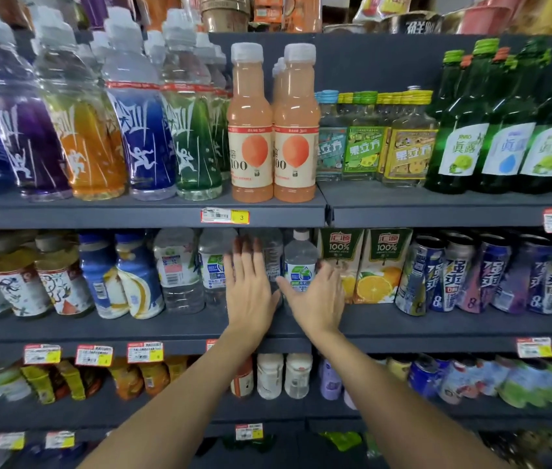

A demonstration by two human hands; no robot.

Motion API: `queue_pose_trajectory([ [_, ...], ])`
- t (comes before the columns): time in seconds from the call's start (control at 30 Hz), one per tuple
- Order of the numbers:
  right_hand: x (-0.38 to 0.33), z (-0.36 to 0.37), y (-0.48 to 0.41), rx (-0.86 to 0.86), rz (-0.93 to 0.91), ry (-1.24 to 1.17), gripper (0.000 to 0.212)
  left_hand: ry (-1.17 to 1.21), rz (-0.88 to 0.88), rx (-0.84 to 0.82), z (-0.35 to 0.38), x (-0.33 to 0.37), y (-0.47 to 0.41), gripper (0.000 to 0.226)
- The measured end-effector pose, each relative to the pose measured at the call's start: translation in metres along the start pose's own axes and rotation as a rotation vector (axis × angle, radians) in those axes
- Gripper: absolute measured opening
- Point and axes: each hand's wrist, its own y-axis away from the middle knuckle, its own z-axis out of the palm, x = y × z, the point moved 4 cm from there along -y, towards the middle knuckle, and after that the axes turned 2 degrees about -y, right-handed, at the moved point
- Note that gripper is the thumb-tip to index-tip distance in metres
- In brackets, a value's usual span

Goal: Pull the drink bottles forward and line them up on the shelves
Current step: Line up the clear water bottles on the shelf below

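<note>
Both my hands reach into the middle shelf. My left hand is flat with fingers straight, laid in front of a clear water bottle whose lower part it hides. My right hand is open beside it, its thumb and palm against the base of a clear bottle with a white cap and green-blue label. Neither hand is closed around a bottle. More clear water bottles stand to the left on the same shelf.
Orange juice cartons stand right of my right hand, then several cans. Blue and patterned bottles fill the shelf's left. The top shelf holds sports drinks, peach bottles and green glass bottles. Price tags line the edges.
</note>
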Motion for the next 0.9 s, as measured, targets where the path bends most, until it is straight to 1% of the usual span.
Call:
queue_pose_trajectory([
  [0.1,-0.001,0.002,-0.004,0.001,0.041,0.015,0.073,-0.048,-0.014,-0.047,0.002,0.003,-0.002,0.126],
  [0.17,-0.001,0.001,-0.003,0.004,0.035,0.007,0.069,-0.05,-0.05,-0.047,0.003,0.008,0.003,0.114],
  [0.23,0.002,-0.002,0.0,0.009,0.019,-0.015,0.067,0.024,-0.112,-0.002,0.003,0.014,0.016,0.097],
  [0.27,0.005,-0.004,0.001,0.016,0.011,-0.023,0.067,0.078,-0.154,0.016,0.004,0.017,0.023,0.093],
  [0.33,0.009,-0.009,0.003,0.033,-0.002,-0.028,0.069,0.149,-0.275,0.003,0.006,0.022,0.038,0.093],
  [0.4,0.013,-0.014,0.004,0.043,-0.009,-0.023,0.071,0.197,-0.414,-0.059,0.009,0.026,0.046,0.094],
  [0.47,0.016,-0.018,0.003,0.033,-0.01,-0.008,0.071,0.213,-0.501,-0.112,0.011,0.033,0.048,0.094],
  [0.63,0.03,-0.028,0.004,0.031,-0.012,-0.017,0.075,0.257,-0.729,-0.176,0.018,0.043,0.043,0.091],
  [0.73,0.039,-0.035,0.002,0.033,-0.008,-0.02,0.076,0.256,-0.818,-0.227,0.026,0.046,0.042,0.088],
  [0.9,0.046,-0.041,-0.003,0.012,-0.03,-0.007,0.078,0.241,-0.937,-0.24,0.038,0.048,0.041,0.088],
])
